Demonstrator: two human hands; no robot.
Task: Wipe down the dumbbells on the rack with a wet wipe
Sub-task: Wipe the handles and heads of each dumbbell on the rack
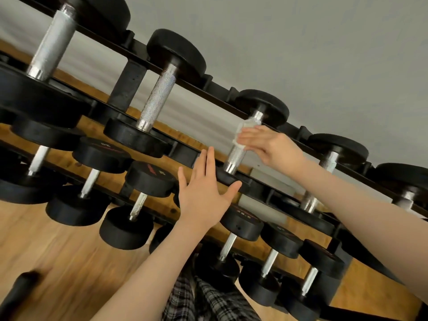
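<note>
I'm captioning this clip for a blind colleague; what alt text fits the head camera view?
A person's right hand presses a wet wipe around the knurled handle of a black dumbbell on the top tier of a rack. The left hand, fingers straight, rests against that dumbbell's near head.

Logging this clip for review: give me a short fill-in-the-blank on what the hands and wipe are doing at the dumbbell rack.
1. The right hand presses the wet wipe against a dumbbell's metal ____.
2. That dumbbell sits on the rack's ____ tier.
3. The left hand has its fingers ____ and holds nothing.

Missing words: handle; top; spread
</note>
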